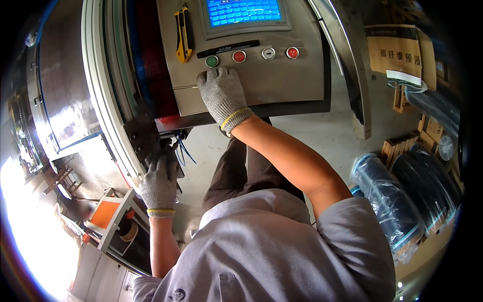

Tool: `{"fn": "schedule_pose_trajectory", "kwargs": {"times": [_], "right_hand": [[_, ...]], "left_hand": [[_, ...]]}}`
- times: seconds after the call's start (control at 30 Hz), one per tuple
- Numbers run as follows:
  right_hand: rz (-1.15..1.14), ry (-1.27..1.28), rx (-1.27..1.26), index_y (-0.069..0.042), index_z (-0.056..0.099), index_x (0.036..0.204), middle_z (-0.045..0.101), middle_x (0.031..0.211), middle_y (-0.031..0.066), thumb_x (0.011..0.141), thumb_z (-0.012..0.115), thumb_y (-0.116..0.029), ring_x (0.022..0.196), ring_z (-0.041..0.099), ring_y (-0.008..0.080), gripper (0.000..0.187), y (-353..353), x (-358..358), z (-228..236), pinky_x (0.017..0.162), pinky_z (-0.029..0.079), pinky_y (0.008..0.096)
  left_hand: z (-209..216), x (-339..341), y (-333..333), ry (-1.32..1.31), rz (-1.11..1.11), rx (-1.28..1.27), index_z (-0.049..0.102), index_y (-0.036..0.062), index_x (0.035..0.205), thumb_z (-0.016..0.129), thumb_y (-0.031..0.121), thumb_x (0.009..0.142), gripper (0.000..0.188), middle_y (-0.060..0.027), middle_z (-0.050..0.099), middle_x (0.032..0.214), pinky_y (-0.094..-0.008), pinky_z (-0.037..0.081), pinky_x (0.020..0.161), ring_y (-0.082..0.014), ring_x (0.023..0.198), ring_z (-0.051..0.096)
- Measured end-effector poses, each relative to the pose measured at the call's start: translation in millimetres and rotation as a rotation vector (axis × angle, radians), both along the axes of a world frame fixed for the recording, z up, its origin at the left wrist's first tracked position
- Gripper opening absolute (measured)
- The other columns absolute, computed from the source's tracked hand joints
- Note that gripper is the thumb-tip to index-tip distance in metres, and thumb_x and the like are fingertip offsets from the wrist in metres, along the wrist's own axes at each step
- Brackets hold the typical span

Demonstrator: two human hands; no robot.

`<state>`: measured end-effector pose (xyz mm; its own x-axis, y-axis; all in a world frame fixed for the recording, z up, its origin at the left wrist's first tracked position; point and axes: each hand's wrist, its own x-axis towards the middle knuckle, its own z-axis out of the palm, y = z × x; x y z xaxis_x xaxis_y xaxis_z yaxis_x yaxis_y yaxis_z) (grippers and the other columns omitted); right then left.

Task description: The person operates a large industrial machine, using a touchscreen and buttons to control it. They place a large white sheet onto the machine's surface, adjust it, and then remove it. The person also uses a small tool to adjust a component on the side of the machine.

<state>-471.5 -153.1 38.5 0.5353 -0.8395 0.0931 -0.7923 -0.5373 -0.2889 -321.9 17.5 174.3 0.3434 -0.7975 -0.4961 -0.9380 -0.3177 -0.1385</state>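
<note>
My right hand (221,95), in a grey knit glove with a yellow cuff stripe, rests on the steel control panel (282,83) with its fingers curled. Its knuckles lie just below a green push button (212,61); nothing shows in the hand. At the end of the long machine rail, my left hand (158,186), gloved the same way, has its fingers bent around a black machine part (163,151). The fingertips there are partly lost against the dark metal. On the panel lie a yellow and black utility knife (183,38) and a black marker pen (228,49).
Above the buttons, a blue touch screen (244,12) is lit. The pale rail (98,75) runs along the left, with blue wires (186,151) hanging near its end. At right stand plastic-wrapped rolls (387,201), a wooden pallet (400,146) and a cardboard box (392,48).
</note>
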Motion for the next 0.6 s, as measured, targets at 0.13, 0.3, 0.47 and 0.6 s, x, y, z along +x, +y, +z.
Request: {"fn": "schedule_pose_trajectory", "kwargs": {"times": [0.13, 0.3, 0.47, 0.6], "right_hand": [[0.002, -0.006, 0.058, -0.006, 0.065, 0.092, 0.063, 0.083, 0.0123, 0.082, 0.057, -0.016, 0.08, 0.061, 0.0276, 0.016, -4, 5, -3, 0.069, 0.045, 0.041], [-0.036, -0.054, -0.028, -0.005, 0.064, 0.093, 0.063, 0.088, 0.0135, 0.082, 0.058, -0.014, 0.079, 0.06, 0.0275, 0.015, -2, 6, 12, 0.066, 0.045, 0.0405], [0.087, -0.589, 0.43, -0.006, 0.061, 0.109, 0.06, 0.097, 0.0154, 0.079, 0.064, -0.01, 0.088, 0.062, 0.0321, 0.03, 31, 40, 9, 0.077, 0.051, 0.0445], [0.14, -0.737, 0.545, -0.01, 0.056, 0.125, 0.062, 0.1, 0.0187, 0.081, 0.062, -0.005, 0.09, 0.062, 0.0367, 0.044, 32, 82, 12, 0.083, 0.051, 0.0454]], "left_hand": [[2, -1, -4, -0.027, 0.004, 0.045, 0.066, 0.0111, 0.114, 0.058, 0.042, 0.091, 0.039, -0.0125, 0.069, 0.109, -0.0439, 0.056, 0.073, -0.0342, 0.085, 0.07], [3, -3, -4, -0.017, 0.02, -0.005, 0.069, 0.0093, 0.112, 0.059, 0.037, 0.091, 0.037, -0.0129, 0.07, 0.107, -0.0438, 0.056, 0.075, -0.0341, 0.085, 0.07], [2, -3, -7, -0.006, 0.035, -0.018, 0.071, 0.0083, 0.11, 0.06, 0.034, 0.09, 0.034, -0.0142, 0.07, 0.107, -0.0432, 0.056, 0.076, -0.0343, 0.086, 0.07], [7, -6, -11, 0.017, 0.05, -0.026, 0.071, 0.008, 0.11, 0.061, 0.032, 0.09, 0.033, -0.0151, 0.07, 0.106, -0.0429, 0.056, 0.075, -0.0348, 0.085, 0.07]]}}
